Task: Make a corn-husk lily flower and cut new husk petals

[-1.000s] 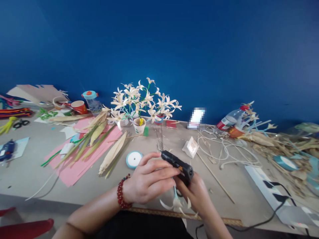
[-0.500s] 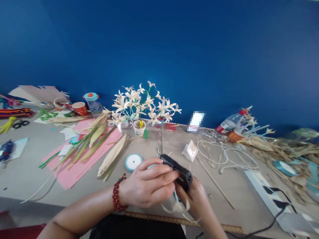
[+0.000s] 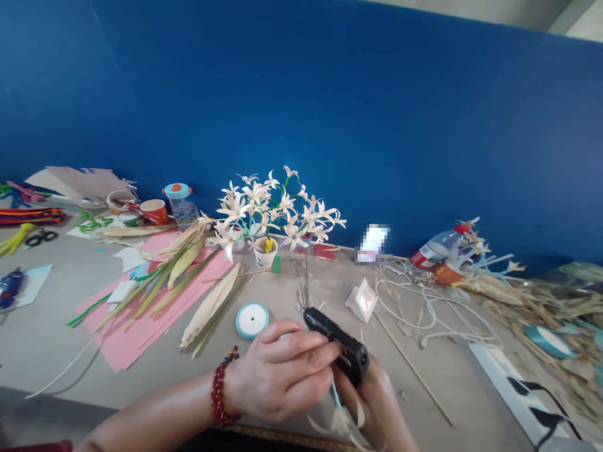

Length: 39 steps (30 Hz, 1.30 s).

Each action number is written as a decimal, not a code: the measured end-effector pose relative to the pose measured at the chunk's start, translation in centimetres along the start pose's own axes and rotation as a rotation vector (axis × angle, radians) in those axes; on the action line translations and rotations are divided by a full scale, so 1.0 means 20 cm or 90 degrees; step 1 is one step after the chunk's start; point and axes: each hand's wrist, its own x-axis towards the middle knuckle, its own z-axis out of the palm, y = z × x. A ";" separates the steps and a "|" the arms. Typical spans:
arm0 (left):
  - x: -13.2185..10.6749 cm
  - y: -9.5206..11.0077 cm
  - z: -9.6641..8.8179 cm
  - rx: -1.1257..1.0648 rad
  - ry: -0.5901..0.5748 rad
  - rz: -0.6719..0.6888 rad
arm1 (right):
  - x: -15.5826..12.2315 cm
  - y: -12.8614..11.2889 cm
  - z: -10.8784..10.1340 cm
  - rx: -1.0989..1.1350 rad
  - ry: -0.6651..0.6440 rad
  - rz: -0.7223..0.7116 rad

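Observation:
Low in the middle, my right hand [image 3: 384, 402] is closed around a black glue gun [image 3: 338, 342], whose dark body slants from upper left to lower right. My left hand [image 3: 282, 370] is closed beside it, fingertips against the gun's near side. Below those fingers hangs a pale husk flower [image 3: 340, 422], petals downward, on a light blue stem [image 3: 335, 394]. The stem runs up behind the left fingers, which seem to pinch it; the exact grip is hidden. A white-centred roll of blue tape [image 3: 252, 320] lies just beyond my left hand.
Finished husk flowers [image 3: 264, 204] stand in cups at the back. Pink paper [image 3: 136, 333] under dried husks [image 3: 211, 304] lies to the left. A white cable [image 3: 443, 285], thin stick [image 3: 414, 370], power strip [image 3: 509, 389] and plastic bottle [image 3: 431, 249] are on the right.
The view has tilted, so the table sits slightly lower in it. Both hands keep nearly the same pose, with the glue gun and flower still between them.

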 end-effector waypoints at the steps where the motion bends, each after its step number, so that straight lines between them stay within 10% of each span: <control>1: 0.00 0.00 0.00 -0.008 -0.004 0.001 | 0.00 0.00 0.00 0.000 0.002 -0.003; 6: -0.02 0.00 0.00 -0.126 0.066 -0.041 | 0.02 -0.03 -0.02 0.005 -0.011 0.026; 18: -0.30 0.02 0.22 -0.552 0.372 -0.561 | -0.03 0.07 -0.07 0.221 -0.084 0.224; 39: -0.15 -0.06 0.45 -0.886 0.481 -0.791 | -0.02 0.02 -0.40 0.018 -0.025 0.127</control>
